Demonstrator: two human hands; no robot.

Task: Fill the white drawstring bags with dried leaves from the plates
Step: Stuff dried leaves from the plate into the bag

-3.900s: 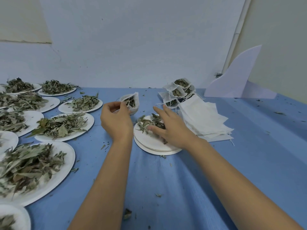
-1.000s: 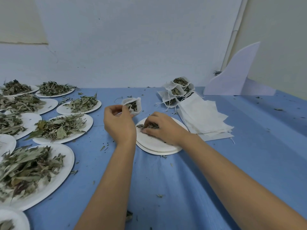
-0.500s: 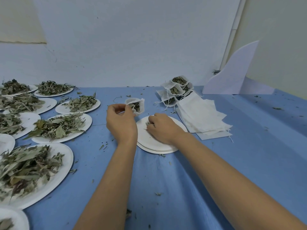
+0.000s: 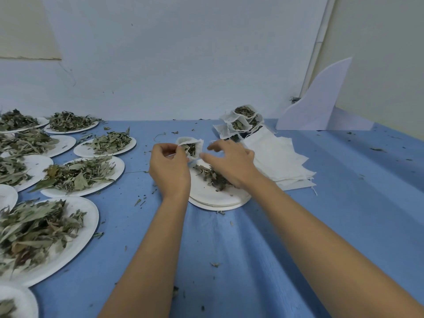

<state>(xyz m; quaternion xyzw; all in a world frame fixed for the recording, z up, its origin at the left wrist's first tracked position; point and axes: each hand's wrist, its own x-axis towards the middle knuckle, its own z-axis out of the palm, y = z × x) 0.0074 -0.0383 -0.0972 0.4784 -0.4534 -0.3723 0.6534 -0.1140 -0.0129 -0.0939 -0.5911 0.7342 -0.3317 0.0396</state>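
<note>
One white drawstring bag point(image 4: 191, 146), part-filled with dried leaves, is pinched by its rim in the left grip point(image 4: 169, 167), its mouth open. The right grip point(image 4: 230, 165) hovers slack, fingers spread and empty, just at 3 o'clock of the bag. It hangs over a small heap of leaves point(image 4: 212, 177) on the stacked white plates point(image 4: 206, 194). At 1 o'clock stand filled bags point(image 4: 242, 118) beside flat empty bags point(image 4: 277, 159). At 9 o'clock, leaf-heaped plates point(image 4: 118, 168) cover the blue desk point(image 4: 229, 249).
</note>
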